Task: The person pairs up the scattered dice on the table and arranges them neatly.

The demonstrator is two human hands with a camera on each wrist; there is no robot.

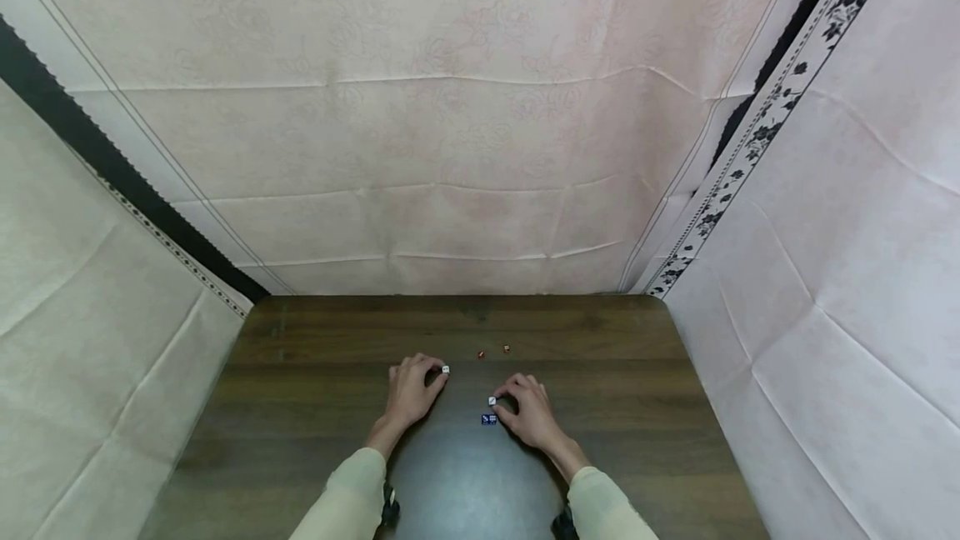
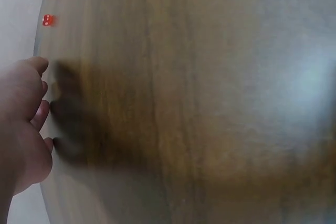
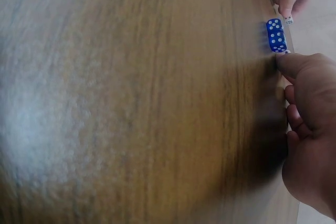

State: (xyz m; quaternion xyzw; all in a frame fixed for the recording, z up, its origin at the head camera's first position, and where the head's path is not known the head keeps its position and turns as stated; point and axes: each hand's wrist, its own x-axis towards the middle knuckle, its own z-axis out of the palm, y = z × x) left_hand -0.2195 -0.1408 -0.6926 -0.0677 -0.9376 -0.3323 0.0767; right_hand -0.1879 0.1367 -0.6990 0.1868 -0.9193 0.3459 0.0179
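My left hand [image 1: 437, 375] rests on the dark wooden table [image 1: 315, 390] with curled fingers, pinching a small white die [image 1: 446, 370] at its fingertips. My right hand [image 1: 501, 407] pinches a second white die [image 1: 492, 400] between thumb and forefinger. Two blue dice [image 1: 489, 419] lie side by side just below the right thumb; the right wrist view shows the blue dice [image 3: 276, 35] with white pips, beside the thumb [image 3: 296, 66]. Two red dice [image 1: 482, 354] [image 1: 507, 348] lie farther back. In the left wrist view, the red dice [image 2: 47, 20] lie beyond the left hand's fingers [image 2: 37, 114].
Pale cloth walls [image 1: 450, 148] enclose the table at the back and on both sides. The table's left and right parts hold nothing. Cream sleeves [image 1: 345, 498] cover both forearms near the front edge.
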